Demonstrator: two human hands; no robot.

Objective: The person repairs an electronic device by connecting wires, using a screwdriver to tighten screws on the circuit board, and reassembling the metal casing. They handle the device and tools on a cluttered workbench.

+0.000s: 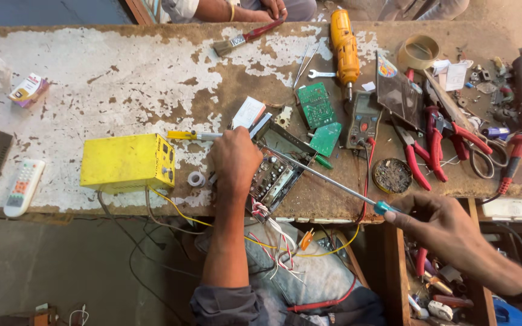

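Note:
My left hand (235,162) rests on an opened electronic unit (279,169) at the bench's front edge, gripping its left side. The unit's circuit board with small parts faces up, and coloured wires (276,232) hang from it over my lap. My right hand (439,223) holds the teal handle of a long thin screwdriver (327,179). Its shaft runs up-left and its tip lies on the unit's metal frame.
A yellow metal box (127,162) sits left of my hand. Green circuit boards (316,104), a multimeter (362,121), red pliers (436,142), an orange drill (344,48), a brush (246,37) and a tape roll (418,52) crowd the bench. Another person's arms (237,9) show at the far edge.

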